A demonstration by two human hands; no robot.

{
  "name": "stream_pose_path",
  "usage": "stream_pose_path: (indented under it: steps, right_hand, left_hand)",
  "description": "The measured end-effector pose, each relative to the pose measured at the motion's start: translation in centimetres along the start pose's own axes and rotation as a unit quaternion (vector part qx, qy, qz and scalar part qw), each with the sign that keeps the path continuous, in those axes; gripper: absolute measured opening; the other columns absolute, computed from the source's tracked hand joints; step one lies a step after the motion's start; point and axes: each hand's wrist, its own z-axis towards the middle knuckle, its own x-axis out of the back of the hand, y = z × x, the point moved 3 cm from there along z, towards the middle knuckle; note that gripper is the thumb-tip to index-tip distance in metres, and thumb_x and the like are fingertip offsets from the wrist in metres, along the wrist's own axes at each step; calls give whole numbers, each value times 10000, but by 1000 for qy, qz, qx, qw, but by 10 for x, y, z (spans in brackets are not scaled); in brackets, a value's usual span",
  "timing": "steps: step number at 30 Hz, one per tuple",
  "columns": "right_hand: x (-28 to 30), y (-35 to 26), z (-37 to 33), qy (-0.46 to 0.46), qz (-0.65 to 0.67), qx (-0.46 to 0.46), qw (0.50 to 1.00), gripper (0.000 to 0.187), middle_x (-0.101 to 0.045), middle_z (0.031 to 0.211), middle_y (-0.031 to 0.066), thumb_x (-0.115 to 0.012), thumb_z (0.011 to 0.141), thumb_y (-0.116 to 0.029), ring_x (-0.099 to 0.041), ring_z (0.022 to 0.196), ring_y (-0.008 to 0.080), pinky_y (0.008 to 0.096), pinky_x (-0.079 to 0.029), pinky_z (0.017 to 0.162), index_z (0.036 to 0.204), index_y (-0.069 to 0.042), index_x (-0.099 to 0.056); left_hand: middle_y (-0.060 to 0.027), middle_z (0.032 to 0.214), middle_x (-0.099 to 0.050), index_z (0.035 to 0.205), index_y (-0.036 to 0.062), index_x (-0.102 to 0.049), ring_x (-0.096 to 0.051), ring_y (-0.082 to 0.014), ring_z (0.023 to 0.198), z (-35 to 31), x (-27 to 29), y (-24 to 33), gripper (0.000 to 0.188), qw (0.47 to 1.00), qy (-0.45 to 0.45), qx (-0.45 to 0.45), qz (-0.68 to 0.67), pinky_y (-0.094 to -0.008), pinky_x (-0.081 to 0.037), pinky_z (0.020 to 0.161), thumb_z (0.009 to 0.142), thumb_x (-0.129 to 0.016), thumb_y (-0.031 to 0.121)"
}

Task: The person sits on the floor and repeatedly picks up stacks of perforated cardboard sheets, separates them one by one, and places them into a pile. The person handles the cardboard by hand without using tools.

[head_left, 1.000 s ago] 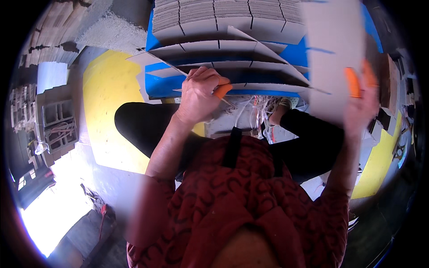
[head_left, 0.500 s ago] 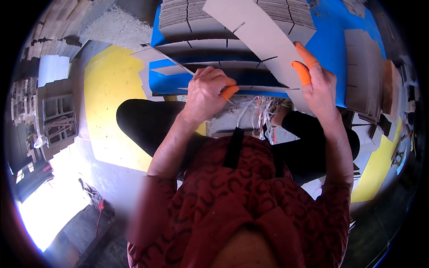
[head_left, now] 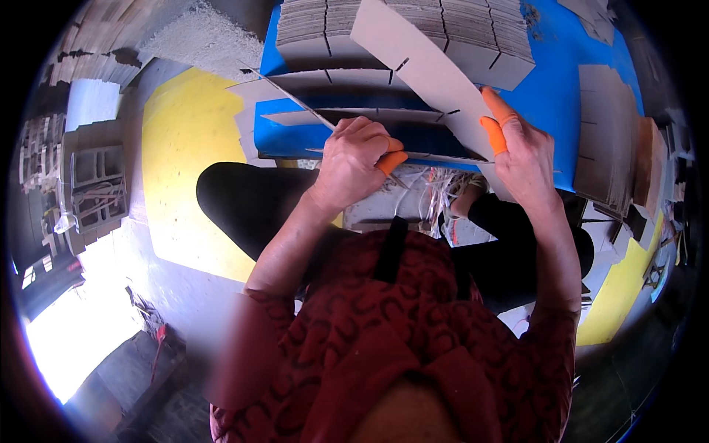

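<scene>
My left hand (head_left: 353, 164) is closed on a thin slotted cardboard strip (head_left: 289, 96), seen nearly edge-on and slanting to the far left. In my right hand (head_left: 523, 153), pinched between fingers and thumb, is a wide cardboard strip (head_left: 413, 65) with dark slots, its far end raised over the table. Orange finger covers show on both hands. Between and beyond my hands, more slotted strips (head_left: 354, 79) stand on edge, roughly parallel, across the blue tabletop (head_left: 554, 52). Another strip's edge (head_left: 436, 157) runs from my left hand toward my right; their joints are partly hidden.
A thick stack of slotted strips (head_left: 399, 33) stands at the table's far side. More cardboard sheets (head_left: 607, 140) lean at the right. Yellow sheet (head_left: 185, 170) covers floor at left, near a grey crate (head_left: 97, 184). Loose pale strands (head_left: 444, 196) lie below the table edge.
The whole view has shifted slightly. My hands have come a little closer together, and the wide strip in the right hand has moved a little nearer me. Both grips stay the same.
</scene>
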Motion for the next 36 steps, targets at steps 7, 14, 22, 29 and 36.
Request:
stream_pose_path:
  steps: [7, 14, 22, 29, 36]
  right_hand:
    - [-12, -16, 10, -72, -70, 41, 994, 547, -682, 966, 132, -573, 798, 75, -686, 788, 286, 381, -549, 656, 1331, -44, -540]
    - [-44, 6, 1, -173, -57, 3, 983, 425, -681, 902, 130, -549, 951, -150, -681, 807, 254, 355, -528, 699, 1375, -166, -536]
    - [74, 298, -99, -44, -459, -264, 847, 526, -656, 1113, 137, -580, 930, -239, -658, 983, 315, 435, -530, 855, 1429, -165, -435]
    - [151, 294, -118, 93, -360, -336, 865, 421, -640, 1202, 177, -536, 915, -177, -650, 1022, 387, 462, -534, 849, 1324, -76, -549]
    - [75, 21, -43, 178, -3, -41, 983, 475, -554, 1345, 189, -469, 878, 124, -550, 1250, 298, 389, -484, 1016, 1338, 8, -499]
  left_hand:
    - [-27, 803, -647, 854, 101, -725, -628, -216, 837, 2, 1, 2, 168, 1000, -2, 0, 6, -349, -479, 825, 703, -798, 111]
    - [-28, 835, -659, 921, 102, -734, -625, -229, 864, 2, 3, 1, 239, 1000, 0, 0, -2, -363, -473, 841, 703, -812, 164]
    - [-40, 1004, -655, 1103, 136, -724, -606, -255, 1022, -16, 41, -4, 503, 999, -11, -41, 33, -479, -396, 1060, 637, -856, 271]
    - [-40, 988, -659, 947, 91, -729, -593, -227, 1048, -19, 28, -11, 283, 997, 23, -61, 41, -477, -408, 1059, 675, -775, 27]
    - [-42, 965, -659, 932, 92, -729, -597, -235, 1018, -7, 11, -4, 283, 996, 24, -90, 9, -470, -412, 1061, 664, -752, 3]
